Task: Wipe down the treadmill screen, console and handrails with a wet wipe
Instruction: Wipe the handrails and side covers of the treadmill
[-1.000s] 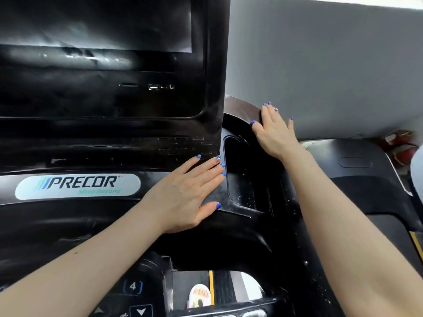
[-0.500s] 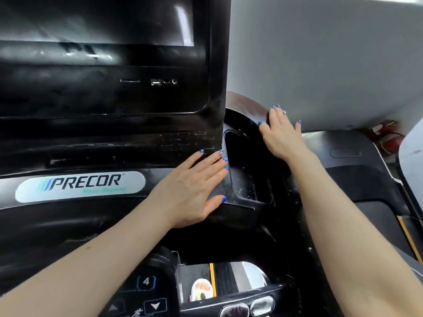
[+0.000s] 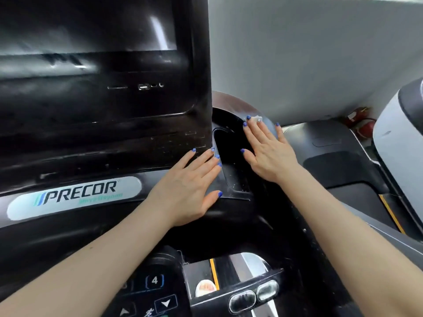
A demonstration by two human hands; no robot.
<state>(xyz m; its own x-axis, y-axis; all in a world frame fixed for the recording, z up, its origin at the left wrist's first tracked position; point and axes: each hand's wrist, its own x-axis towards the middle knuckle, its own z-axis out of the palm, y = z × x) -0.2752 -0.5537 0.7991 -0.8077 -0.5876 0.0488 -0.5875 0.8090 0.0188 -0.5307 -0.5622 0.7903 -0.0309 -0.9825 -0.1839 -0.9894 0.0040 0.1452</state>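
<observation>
Right hand slides back along the console's cup-holder rim, wipe pressed beneath its fingers.

Compared with a moment ago, the right hand (image 3: 270, 152) has drawn down the curved right wing of the treadmill console (image 3: 229, 209), now lying beside the cup holder (image 3: 231, 156) rather than up at the far edge; I judge that this stretch of rim is being wiped and the handrails remain to do. Its fingers are straight and spread, pressing flat; only a small white corner of the wet wipe (image 3: 256, 117) shows past the fingertips, the rest hidden under the hand. The left hand (image 3: 190, 186) stays flat and spread on the console, holding nothing, just below the dark screen (image 3: 87, 26) and beside the PRECOR badge (image 3: 75, 196).
</observation>
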